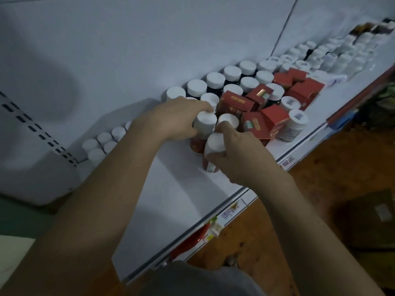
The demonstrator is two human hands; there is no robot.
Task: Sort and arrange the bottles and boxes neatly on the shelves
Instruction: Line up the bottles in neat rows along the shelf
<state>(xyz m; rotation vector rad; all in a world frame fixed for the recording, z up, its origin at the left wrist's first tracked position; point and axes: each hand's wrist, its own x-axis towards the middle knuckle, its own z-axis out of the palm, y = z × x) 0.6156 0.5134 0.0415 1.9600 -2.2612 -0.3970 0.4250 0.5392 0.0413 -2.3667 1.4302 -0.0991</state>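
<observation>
Back rows [232,73] lined up, red boxes [275,118] jumbled; dim view, maybe half done. L hand [177,118] grips far btl [206,123], R hand [239,157] grips near btl [214,144]

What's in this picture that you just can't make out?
Head view:
Print on the red boxes: blurred.
Label of the tilted bottle: covered by the right hand gripping it.
Label of the white-capped bottle: mostly hidden by the left hand holding it.
Far bottles at top right: too small, dim.
Price tags: blurred.
</observation>
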